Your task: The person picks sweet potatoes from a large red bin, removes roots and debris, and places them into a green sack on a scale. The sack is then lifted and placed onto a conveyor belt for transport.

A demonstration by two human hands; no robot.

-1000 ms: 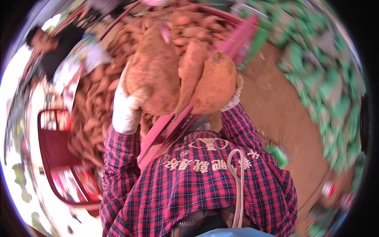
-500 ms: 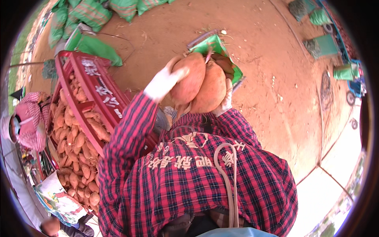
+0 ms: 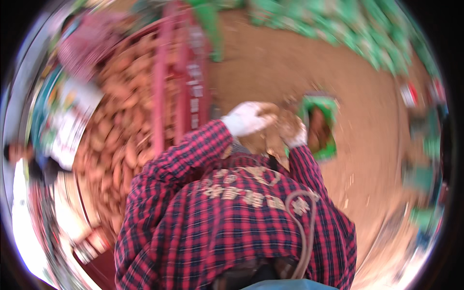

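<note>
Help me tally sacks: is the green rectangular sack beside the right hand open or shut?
Open: blurred reddish-brown contents show inside the green sack.

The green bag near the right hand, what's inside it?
Reddish-brown sweet potatoes show, a bit blurry, inside the green bag. The top ones cover whatever lies deeper, so you can't see the bottom or how many there are.
</note>
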